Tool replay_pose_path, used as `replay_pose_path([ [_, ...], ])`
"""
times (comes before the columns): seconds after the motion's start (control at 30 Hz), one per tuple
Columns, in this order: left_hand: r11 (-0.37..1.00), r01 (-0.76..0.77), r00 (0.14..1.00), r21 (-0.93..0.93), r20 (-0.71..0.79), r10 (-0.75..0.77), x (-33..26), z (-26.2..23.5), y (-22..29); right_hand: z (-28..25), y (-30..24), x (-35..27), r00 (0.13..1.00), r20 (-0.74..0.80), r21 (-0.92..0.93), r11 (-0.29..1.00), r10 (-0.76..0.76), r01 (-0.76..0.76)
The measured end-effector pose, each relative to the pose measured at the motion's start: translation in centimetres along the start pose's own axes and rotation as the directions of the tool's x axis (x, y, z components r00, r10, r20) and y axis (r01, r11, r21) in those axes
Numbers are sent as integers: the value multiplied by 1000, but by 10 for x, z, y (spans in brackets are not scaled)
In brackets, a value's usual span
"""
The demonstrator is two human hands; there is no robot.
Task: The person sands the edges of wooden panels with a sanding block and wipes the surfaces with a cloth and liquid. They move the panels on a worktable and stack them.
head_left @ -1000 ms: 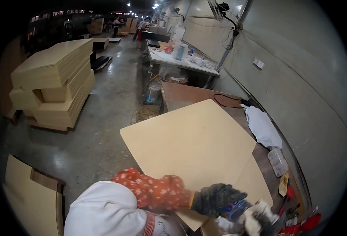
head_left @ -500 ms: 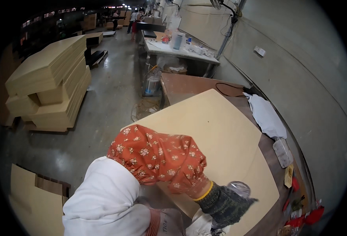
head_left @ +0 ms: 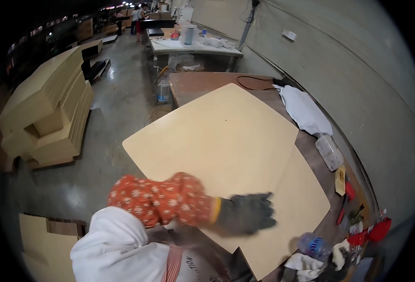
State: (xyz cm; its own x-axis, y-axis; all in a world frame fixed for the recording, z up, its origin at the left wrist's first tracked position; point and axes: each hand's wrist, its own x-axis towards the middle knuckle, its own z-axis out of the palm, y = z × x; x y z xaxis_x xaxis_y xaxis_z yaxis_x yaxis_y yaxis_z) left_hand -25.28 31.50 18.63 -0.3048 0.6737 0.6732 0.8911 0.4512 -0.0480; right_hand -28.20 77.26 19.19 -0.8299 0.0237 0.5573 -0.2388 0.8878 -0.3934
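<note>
My left hand [head_left: 247, 214], in a dark grey glove with a yellow cuff below a red floral sleeve, is over a pale wooden panel [head_left: 207, 136]. Its fingers are stretched out, slightly blurred, with nothing in them. A faint line suggests a second panel [head_left: 301, 188] under the first. Past the near right edge is a clear plastic bottle [head_left: 313, 245] with blue on it, tilted beside a crumpled white cloth [head_left: 306, 267]. A dark grey patch beside the cloth may be my right glove; no fingers can be made out there.
Along the wall side lie a white bag [head_left: 306, 109], a clear-wrapped packet [head_left: 329, 151] and red-handled tools [head_left: 343, 209]. Stacked pale panels [head_left: 43, 108] stand on the floor at left. A cluttered white-topped table [head_left: 193, 49] is ahead, with people beyond it.
My left hand has come away from the bottle and moved left over the panel, fingers now spread. The bottle and white cloth have shifted right, off the panel. The whole view has shifted.
</note>
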Motion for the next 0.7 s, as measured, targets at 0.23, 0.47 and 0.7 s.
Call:
replay_pose_path([
  [0.23,812,484,519,327,639,-567,-111,-58,-2,-40,129,0,997,-2,-87,993,76,-76],
  [0.47,759,485,604,434,461,-650,-176,-36,5,-41,139,16,977,-68,-197,958,200,-210],
  [0.7,819,450,646,355,504,-573,-155,-6,-17,-44,127,15,977,-158,-540,841,-141,34],
])
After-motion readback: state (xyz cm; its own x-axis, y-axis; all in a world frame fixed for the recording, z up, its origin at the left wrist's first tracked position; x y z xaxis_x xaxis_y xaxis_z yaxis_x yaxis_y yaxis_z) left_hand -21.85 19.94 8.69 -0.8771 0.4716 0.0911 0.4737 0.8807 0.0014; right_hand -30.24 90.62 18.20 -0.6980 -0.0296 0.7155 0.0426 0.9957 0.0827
